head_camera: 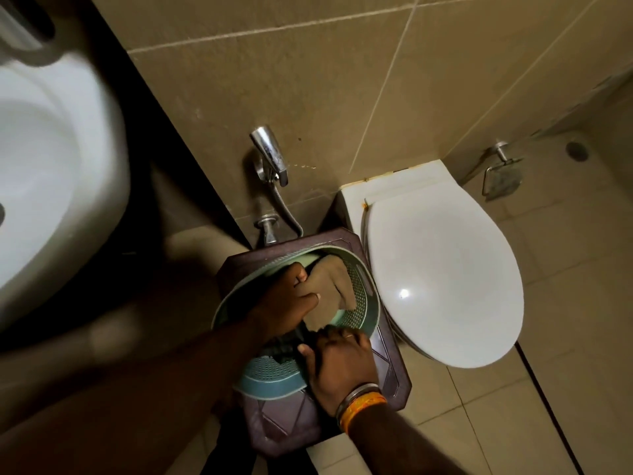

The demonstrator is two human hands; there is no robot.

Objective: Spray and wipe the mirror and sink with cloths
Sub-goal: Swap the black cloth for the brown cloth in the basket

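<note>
Cloth [327,286]: tan-brown, plain
Basket [364,286]: pale teal, dotted perforations
Stool [390,368]: dark maroon, line pattern
Toilet lid [445,279]: white
Sink [51,173]: white
Wall tiles [274,80]: beige
Wristbands [363,404]: orange and silver

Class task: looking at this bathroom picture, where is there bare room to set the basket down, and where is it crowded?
Free: the closed toilet lid and the floor tiles to its right. Crowded: the stool under the basket, where the left hand and right hand work among the cloths.

Basket [364,305] atop brown, perhaps plastic, stool [390,368]
</note>
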